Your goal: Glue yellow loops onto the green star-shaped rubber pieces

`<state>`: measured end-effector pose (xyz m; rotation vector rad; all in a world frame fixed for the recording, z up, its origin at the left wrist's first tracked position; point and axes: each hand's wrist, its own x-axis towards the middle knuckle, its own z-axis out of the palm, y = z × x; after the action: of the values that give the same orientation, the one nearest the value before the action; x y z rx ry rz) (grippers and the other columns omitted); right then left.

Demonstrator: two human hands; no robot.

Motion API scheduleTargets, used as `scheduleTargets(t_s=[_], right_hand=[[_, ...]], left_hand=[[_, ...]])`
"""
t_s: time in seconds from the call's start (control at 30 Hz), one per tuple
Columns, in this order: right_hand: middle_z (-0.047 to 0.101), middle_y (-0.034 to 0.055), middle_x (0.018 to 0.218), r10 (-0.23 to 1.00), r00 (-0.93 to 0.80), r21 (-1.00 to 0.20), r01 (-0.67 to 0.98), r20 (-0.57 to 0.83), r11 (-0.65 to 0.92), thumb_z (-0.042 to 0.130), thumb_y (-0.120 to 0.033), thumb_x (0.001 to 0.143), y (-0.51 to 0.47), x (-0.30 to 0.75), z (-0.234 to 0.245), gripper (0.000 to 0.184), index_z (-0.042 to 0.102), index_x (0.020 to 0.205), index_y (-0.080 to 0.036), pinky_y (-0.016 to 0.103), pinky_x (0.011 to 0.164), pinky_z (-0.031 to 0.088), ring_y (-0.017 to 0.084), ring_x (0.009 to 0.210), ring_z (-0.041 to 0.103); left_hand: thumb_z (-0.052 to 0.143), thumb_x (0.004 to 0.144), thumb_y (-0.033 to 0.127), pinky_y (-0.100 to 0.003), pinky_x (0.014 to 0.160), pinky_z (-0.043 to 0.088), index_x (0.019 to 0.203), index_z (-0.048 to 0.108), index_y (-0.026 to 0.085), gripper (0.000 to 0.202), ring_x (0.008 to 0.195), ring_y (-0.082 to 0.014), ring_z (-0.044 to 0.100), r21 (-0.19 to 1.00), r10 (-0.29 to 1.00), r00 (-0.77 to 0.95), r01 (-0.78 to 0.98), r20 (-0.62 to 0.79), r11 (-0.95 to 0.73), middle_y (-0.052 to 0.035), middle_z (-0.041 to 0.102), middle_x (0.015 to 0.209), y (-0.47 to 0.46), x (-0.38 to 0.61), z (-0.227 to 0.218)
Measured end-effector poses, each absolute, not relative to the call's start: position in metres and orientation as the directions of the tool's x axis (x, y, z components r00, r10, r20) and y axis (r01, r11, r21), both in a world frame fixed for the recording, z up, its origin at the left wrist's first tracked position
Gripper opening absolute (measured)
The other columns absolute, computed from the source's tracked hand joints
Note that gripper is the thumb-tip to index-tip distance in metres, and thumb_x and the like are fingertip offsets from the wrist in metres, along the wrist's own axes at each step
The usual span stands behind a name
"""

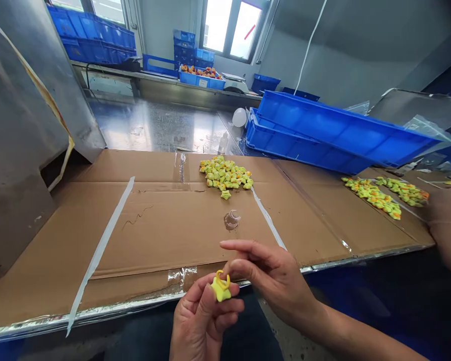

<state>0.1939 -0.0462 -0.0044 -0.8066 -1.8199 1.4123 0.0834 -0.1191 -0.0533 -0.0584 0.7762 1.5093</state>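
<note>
My left hand (199, 321) is closed round a small yellow-green toy piece (221, 288) with a yellow ring on top, held at the table's near edge. My right hand (270, 278) hovers just right of the piece, index finger stretched out to the left, thumb curled close to the ring. A heap of the same yellow-green pieces (226, 175) lies further back on the cardboard sheet (165, 220). A scrap of clear plastic (232, 219) lies between the heap and my hands.
Two rows of yellow-orange pieces (387, 195) lie at the right, near another person's arm (449, 225). Stacked blue trays (323, 130) sit behind them. A metal housing (18, 150) stands at left. Blue crates (93, 35) line the far bench.
</note>
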Motion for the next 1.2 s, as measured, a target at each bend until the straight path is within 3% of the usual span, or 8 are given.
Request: scheduleTargets(t_s=[0.13,0.33,0.57,0.67,0.8,0.9,1.1,1.2], right_hand=[[0.07,0.0017,0.078,0.819,-0.562,-0.99,-0.004,0.118,0.14,0.051,-0.026,0.096,-0.053,0.194,-0.005,0.017,0.059,0.108,-0.018,0.024,0.073,0.056,0.015,0.076,0.068],[0.071,0.0026,0.08,0.81,-0.561,-0.975,0.02,0.171,0.22,0.051,-0.025,0.096,-0.056,0.197,-0.011,0.013,0.057,0.105,-0.018,0.023,0.071,0.054,0.015,0.076,0.069],[0.07,0.0028,0.079,0.662,-0.622,-0.796,0.099,0.418,0.597,0.049,-0.011,0.091,-0.057,0.202,-0.004,0.014,0.059,0.099,-0.016,0.02,0.065,0.05,0.012,0.071,0.066],[0.069,0.0037,0.081,0.582,-0.658,-0.727,0.075,0.478,0.682,0.049,-0.006,0.089,-0.055,0.202,-0.002,0.019,0.059,0.103,-0.015,0.02,0.068,0.049,0.012,0.073,0.065],[0.07,0.0046,0.079,0.527,-0.644,-0.654,0.055,0.555,0.755,0.049,-0.006,0.09,-0.052,0.2,-0.003,0.023,0.058,0.11,-0.011,0.02,0.067,0.049,0.012,0.07,0.066],[0.071,0.0026,0.08,0.547,-0.618,-0.681,0.026,0.565,0.732,0.048,-0.005,0.091,-0.054,0.2,-0.005,0.027,0.055,0.116,-0.012,0.018,0.067,0.05,0.01,0.064,0.064],[0.071,0.0027,0.09,0.572,-0.537,-0.677,0.002,0.62,0.736,0.047,-0.003,0.091,-0.065,0.204,-0.011,0.032,0.052,0.12,-0.014,0.02,0.081,0.051,0.011,0.086,0.067],[0.071,0.0016,0.088,0.588,-0.49,-0.659,0.036,0.643,0.751,0.047,-0.001,0.09,-0.068,0.208,-0.012,0.031,0.053,0.117,-0.015,0.021,0.08,0.051,0.011,0.083,0.067]], left_hand=[[0.086,0.051,0.03,-0.015,0.045,0.054,0.072,0.076,0.017,0.027,0.051,-0.0158,0.069,0.388,0.882,-0.063,-0.911,-0.467,0.14,-0.0101,0.075,0.065,-0.12,0.081,-0.052],[0.086,0.051,0.029,-0.015,0.046,0.055,0.074,0.076,0.014,0.028,0.051,-0.0138,0.069,0.311,0.896,0.07,-0.924,-0.438,0.224,-0.0078,0.074,0.063,-0.121,0.079,-0.055],[0.082,0.06,0.027,-0.012,0.051,0.055,0.075,0.076,0.012,0.022,0.054,-0.0113,0.069,0.223,0.905,0.207,-0.926,-0.373,0.304,-0.0078,0.076,0.067,-0.125,0.075,-0.06],[0.078,0.067,0.024,-0.012,0.055,0.055,0.079,0.076,0.013,0.017,0.058,-0.0117,0.07,0.209,0.917,0.249,-0.923,-0.313,0.322,-0.0082,0.076,0.07,-0.126,0.074,-0.064],[0.075,0.07,0.021,-0.013,0.056,0.055,0.08,0.076,0.016,0.011,0.058,-0.0116,0.07,0.256,0.943,0.221,-0.924,-0.249,0.284,-0.0071,0.076,0.071,-0.126,0.076,-0.067],[0.077,0.068,0.021,-0.01,0.051,0.053,0.079,0.076,0.019,0.012,0.052,-0.0085,0.067,0.288,0.967,0.149,-0.935,-0.206,0.205,-0.0049,0.076,0.073,-0.124,0.081,-0.066],[0.082,0.061,0.022,-0.008,0.055,0.051,0.084,0.076,0.02,0.024,0.052,-0.0058,0.064,0.287,0.979,0.047,-0.952,-0.198,0.103,-0.0002,0.07,0.059,-0.125,0.083,-0.07],[0.081,0.061,0.016,-0.01,0.063,0.053,0.086,0.076,0.023,0.026,0.062,-0.0084,0.068,0.287,0.981,0.036,-0.954,-0.19,0.09,-0.0005,0.076,0.073,-0.127,0.08,-0.074]])
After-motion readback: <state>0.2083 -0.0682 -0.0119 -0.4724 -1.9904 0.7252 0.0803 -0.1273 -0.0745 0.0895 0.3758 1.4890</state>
